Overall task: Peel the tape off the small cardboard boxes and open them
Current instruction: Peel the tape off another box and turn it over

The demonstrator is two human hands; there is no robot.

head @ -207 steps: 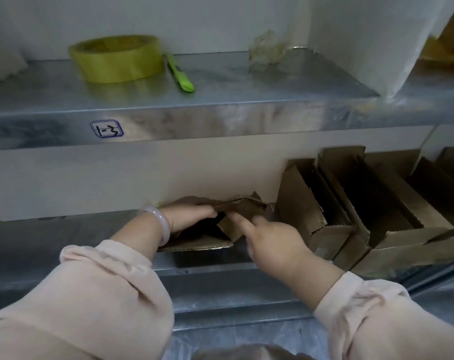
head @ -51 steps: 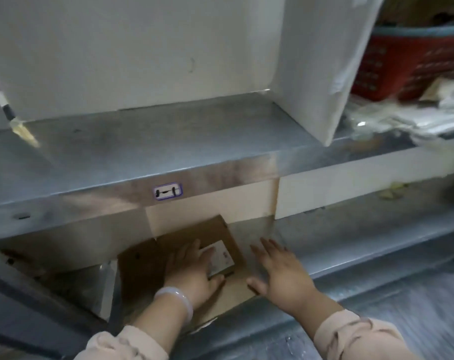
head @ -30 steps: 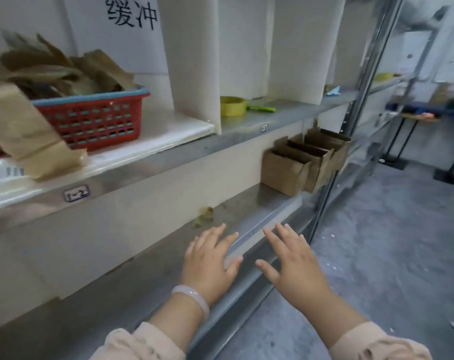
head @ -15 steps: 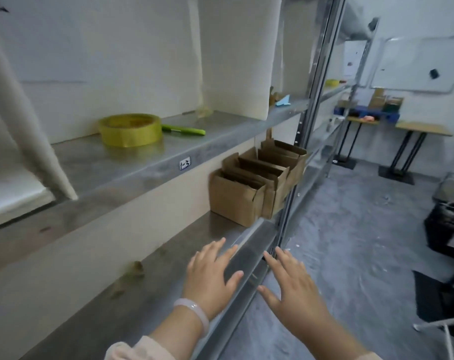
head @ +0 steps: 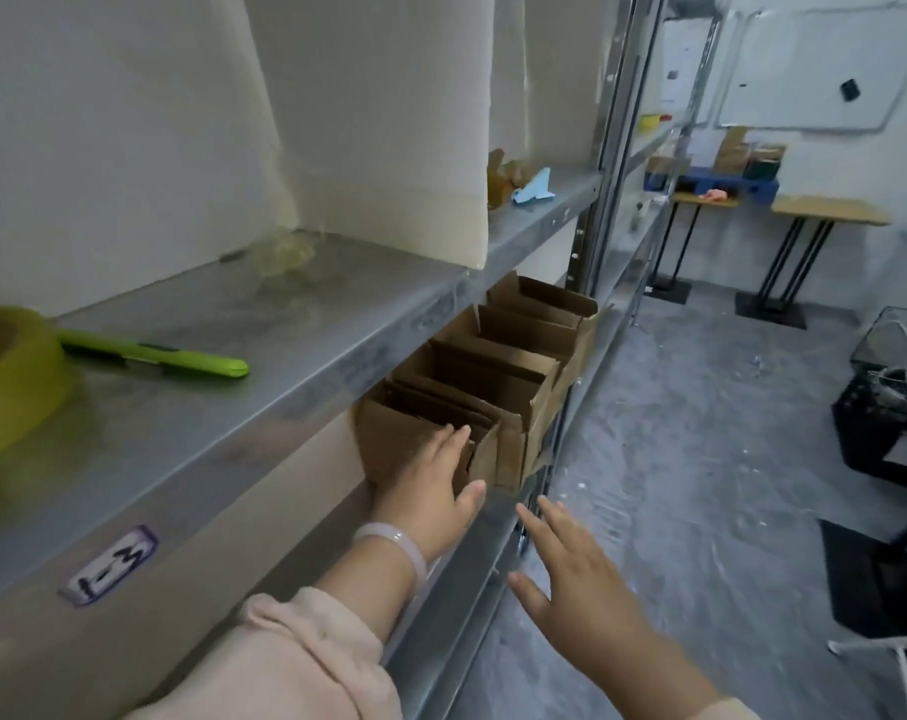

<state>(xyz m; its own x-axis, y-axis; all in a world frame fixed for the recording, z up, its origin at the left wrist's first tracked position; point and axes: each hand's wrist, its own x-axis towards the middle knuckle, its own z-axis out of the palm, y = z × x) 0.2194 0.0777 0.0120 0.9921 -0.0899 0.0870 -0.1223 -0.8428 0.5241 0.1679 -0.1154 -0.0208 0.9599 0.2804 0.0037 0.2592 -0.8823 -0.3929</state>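
The upper metal shelf (head: 295,366) carries a yellow tape roll (head: 10,376) at its near end, a green cutter (head: 171,358) just beside it, a crumpled wad of clear tape (head: 282,249) further back by a white divider (head: 389,122), and a blue paper plane (head: 534,187) beyond that. A handwritten label (head: 109,566) sticks to its front edge. On the lower shelf (head: 472,553) stands a row of open cardboard boxes (head: 493,387), touching side by side.

Head view looks down along nearby shelf (head: 295,356).
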